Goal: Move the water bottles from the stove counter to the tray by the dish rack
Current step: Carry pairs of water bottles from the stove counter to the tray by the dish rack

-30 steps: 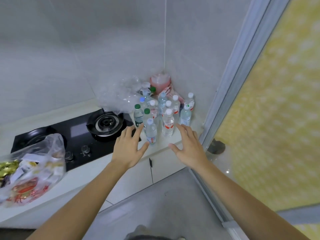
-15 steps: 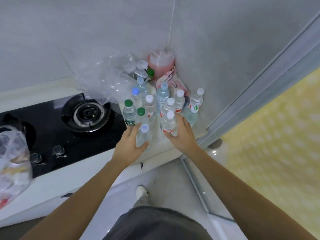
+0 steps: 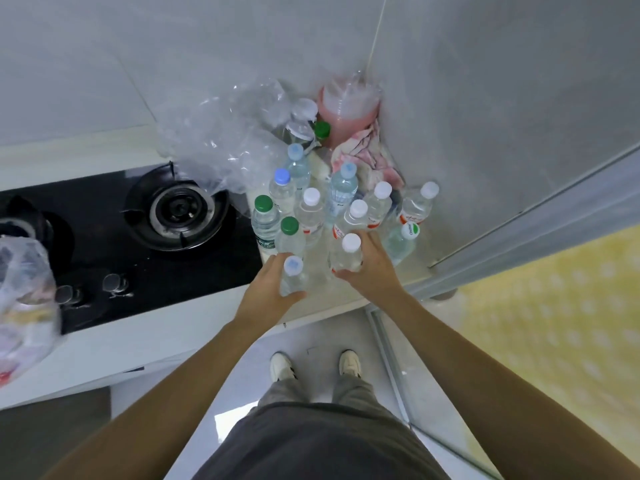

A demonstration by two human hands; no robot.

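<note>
Left hand [image 3: 268, 289] wrapping blue-capped bottle [image 3: 293, 276]. Right hand [image 3: 369, 271] clasping white-capped bottle [image 3: 348, 256]. Other bottles [image 3: 310, 213] clustering just beyond both grips.

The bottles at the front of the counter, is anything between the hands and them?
No. The left hand already wraps the pale-blue-capped bottle, and the right hand wraps the white-capped bottle. Both stand nearest the counter edge; the other bottles crowd behind them.

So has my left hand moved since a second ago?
Yes. The left hand went forward from the counter edge onto the pale-blue-capped bottle and closed around it.
</note>
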